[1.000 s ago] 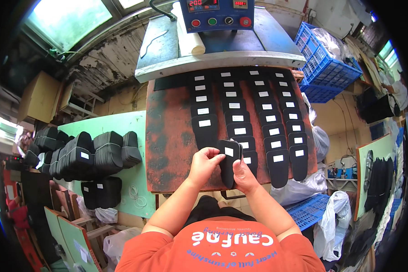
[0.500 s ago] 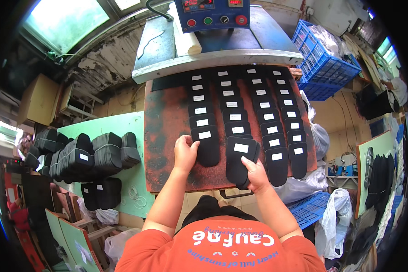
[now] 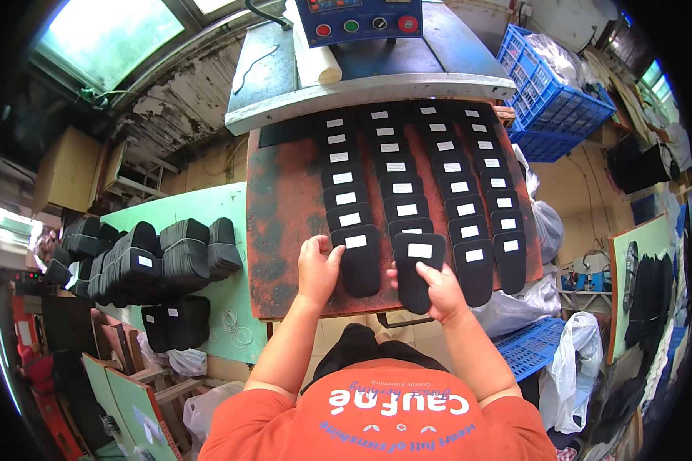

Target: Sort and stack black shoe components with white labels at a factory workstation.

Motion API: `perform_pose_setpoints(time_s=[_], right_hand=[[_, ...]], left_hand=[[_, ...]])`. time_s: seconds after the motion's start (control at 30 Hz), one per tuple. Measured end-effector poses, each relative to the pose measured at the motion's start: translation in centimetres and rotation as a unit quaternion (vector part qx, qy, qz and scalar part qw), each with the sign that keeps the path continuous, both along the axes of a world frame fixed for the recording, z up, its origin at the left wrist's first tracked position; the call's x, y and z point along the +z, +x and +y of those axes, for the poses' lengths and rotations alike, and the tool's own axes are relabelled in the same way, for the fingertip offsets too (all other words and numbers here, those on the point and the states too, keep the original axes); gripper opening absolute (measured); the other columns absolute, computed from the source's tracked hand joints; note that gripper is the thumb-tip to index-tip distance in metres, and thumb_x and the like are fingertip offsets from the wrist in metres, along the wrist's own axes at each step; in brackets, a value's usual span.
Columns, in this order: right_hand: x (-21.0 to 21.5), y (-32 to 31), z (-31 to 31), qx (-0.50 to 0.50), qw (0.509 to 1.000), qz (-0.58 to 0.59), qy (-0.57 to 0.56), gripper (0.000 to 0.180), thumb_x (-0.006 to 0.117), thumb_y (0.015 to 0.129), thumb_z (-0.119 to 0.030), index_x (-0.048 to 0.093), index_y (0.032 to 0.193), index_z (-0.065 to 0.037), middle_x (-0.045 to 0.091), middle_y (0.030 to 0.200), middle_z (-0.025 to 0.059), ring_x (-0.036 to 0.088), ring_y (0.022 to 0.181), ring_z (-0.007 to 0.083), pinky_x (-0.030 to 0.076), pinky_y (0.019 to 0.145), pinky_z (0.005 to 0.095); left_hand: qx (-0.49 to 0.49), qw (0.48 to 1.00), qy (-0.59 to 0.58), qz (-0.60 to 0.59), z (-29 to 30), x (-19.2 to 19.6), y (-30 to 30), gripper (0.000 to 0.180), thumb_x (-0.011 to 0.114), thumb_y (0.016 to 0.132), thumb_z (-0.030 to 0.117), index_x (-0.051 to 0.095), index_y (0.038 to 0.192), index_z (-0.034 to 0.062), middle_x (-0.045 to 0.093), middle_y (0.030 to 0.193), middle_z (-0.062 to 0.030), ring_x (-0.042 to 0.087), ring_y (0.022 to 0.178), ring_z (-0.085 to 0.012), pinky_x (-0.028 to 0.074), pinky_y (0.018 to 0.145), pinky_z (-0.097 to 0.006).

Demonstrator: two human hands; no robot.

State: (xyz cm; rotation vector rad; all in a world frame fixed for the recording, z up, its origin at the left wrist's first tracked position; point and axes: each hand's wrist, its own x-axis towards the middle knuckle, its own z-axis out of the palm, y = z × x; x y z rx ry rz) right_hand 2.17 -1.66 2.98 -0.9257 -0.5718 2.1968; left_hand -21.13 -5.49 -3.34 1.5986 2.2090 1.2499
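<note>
Black rounded pads (image 3: 464, 209), each with a small white label, lie overlapped in several columns on a reddish-brown board. My right hand (image 3: 441, 292) grips a black pad (image 3: 415, 273) by its right side, thumb on top and fingers underneath. This pad is over the near end of the second column, its label facing up. My left hand (image 3: 317, 267) is curled at the left edge of the nearest pad in the left column (image 3: 359, 269), thumb against it near the label; its other fingertips are partly hidden.
A machine with a blue control panel (image 3: 357, 23) stands beyond the board (image 3: 284, 223). On the left, a green table (image 3: 223, 203) bears bundled stacks of black pads (image 3: 184, 250). Blue crates (image 3: 550, 100) stand at the far right, and plastic bags (image 3: 577, 369) hang at the near right.
My right hand has straightened the held pad and brought it slightly right, so its lower end points toward me. My left hand stays by the left column. The whole view has shifted slightly.
</note>
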Motion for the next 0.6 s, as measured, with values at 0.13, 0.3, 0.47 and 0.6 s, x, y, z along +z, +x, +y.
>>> perform_pose_setpoints(time_s=[0.13,0.3,0.47,0.6], right_hand=[[-0.8,-1.3,-2.0,0.063,0.998,-0.011,0.003,0.035,0.048,0.092,-0.009,0.041,0.126,-0.002,0.057,0.110,0.0130,0.060,0.095,0.0211,0.053,0.076,0.0342],[-0.4,-0.8,-2.5,0.073,0.978,-0.186,0.066,0.048,0.058,0.088,-0.013,0.031,0.126,-0.001,0.056,0.104,0.0142,0.060,0.089,0.0193,0.054,0.071,0.0319],[0.7,-1.0,-2.8,0.066,0.950,-0.245,0.180,0.043,0.057,0.087,-0.008,0.036,0.123,-0.001,0.052,0.089,0.0075,0.057,0.074,0.0129,0.052,0.061,0.0241],[1.1,0.0,-2.7,0.056,0.936,-0.268,0.223,0.038,0.055,0.088,-0.007,0.039,0.122,-0.002,0.052,0.089,0.0049,0.054,0.072,0.0088,0.046,0.060,0.0198]], left_hand=[[-0.126,0.863,-0.133,-0.470,-1.3,4.4,4.5,0.026,0.065,0.082,0.006,0.055,0.105,-0.0007,0.059,0.081,-0.0019,0.055,0.065,-0.0073,0.047,0.056,-0.021],[-0.015,0.894,-0.127,-0.430,-2.5,2.9,2.4,0.020,0.062,0.083,0.004,0.054,0.100,-0.0018,0.061,0.077,-0.0043,0.056,0.061,-0.0072,0.045,0.050,-0.020],[0.022,0.939,-0.102,-0.326,-4.0,0.5,1.6,0.027,0.066,0.080,0.008,0.054,0.101,-0.0044,0.062,0.077,-0.0097,0.060,0.059,-0.0115,0.050,0.051,-0.024],[0.039,0.980,-0.032,-0.195,-4.7,1.0,0.6,0.027,0.069,0.076,0.010,0.055,0.096,-0.0020,0.058,0.080,-0.0101,0.058,0.070,-0.0172,0.049,0.064,-0.030]])
